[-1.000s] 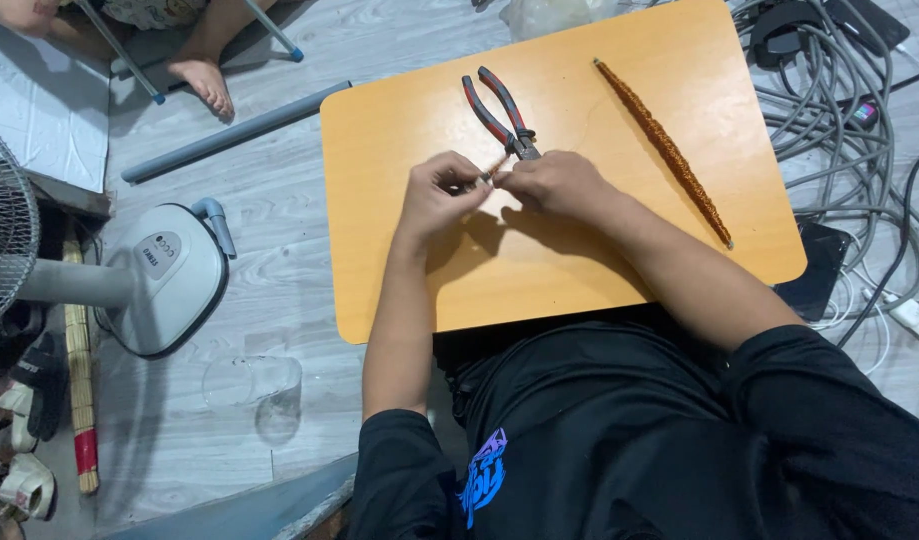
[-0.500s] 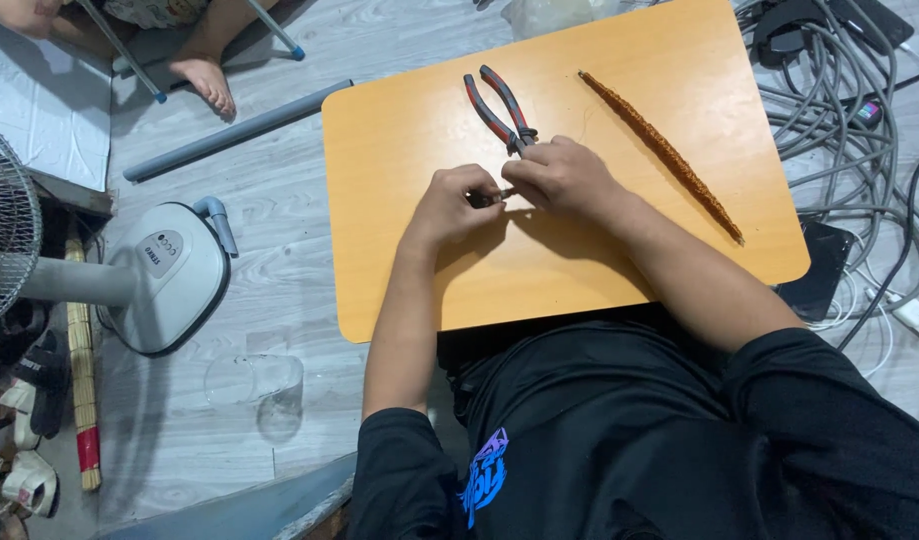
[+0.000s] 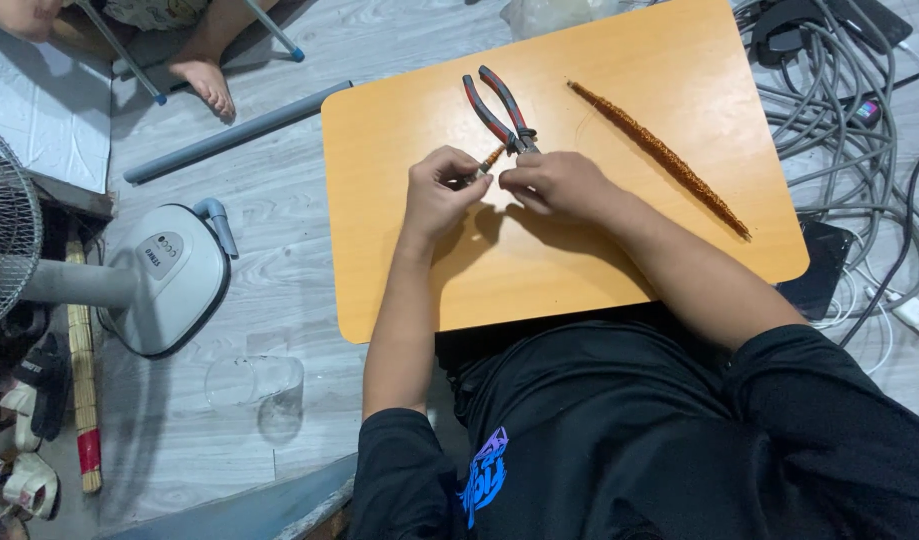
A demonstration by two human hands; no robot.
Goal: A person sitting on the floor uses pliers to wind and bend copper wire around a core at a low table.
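Here both hands meet mid-worktop [image 3: 579, 260]: left hand [image 3: 434, 195] & right hand [image 3: 559, 183] each have their grip pinched shut on a short brown fuzzy piece [image 3: 491, 157], ends apart so it spans between fingertips. Pliers [image 3: 499, 108] lie just behind, within reach; long fuzzy stem [image 3: 659, 155] lies apart to the right.

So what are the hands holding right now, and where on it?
Both hands pinch a short brown fuzzy stem piece: the left hand at its lower end, the right hand beside its upper end. The pliers lie unheld.
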